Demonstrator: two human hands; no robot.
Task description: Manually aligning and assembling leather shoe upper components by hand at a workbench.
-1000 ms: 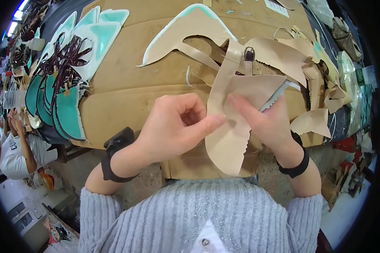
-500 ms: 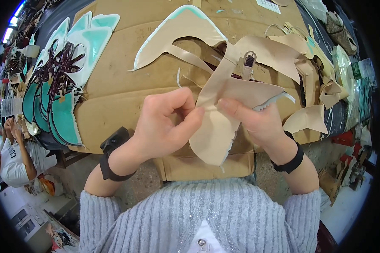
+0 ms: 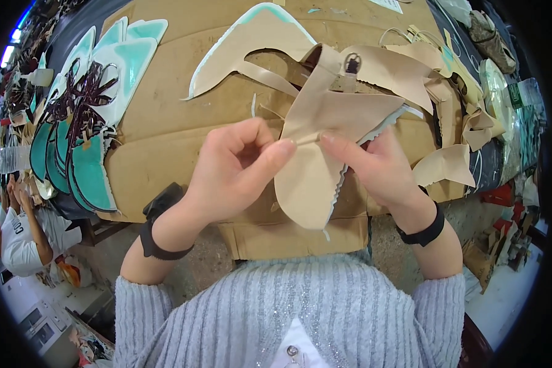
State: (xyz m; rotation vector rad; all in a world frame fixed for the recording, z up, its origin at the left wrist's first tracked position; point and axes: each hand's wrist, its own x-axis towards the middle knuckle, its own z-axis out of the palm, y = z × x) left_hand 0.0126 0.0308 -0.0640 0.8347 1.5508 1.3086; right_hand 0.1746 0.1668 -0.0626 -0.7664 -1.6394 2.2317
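Beige leather piece [image 3: 316,165]: held above near desk [image 3: 165,141] edge.
Left hand [image 3: 236,168]: pinches its upper edge.
Right hand [image 3: 374,165]: grips its right, scalloped side.
Far left: teal cutouts [image 3: 86,122].

The leather piece [image 3: 316,165] is plain beige, its scalloped edge pale. The cardboard [image 3: 165,147] over the bench is brown. The big cut-out [image 3: 251,37] is beige with a teal rim. The uppers [image 3: 86,153] at left are teal and white, with dark maroon cut-work. Both wristbands [image 3: 156,236] are black. The sweater [image 3: 288,306] is grey, ribbed.
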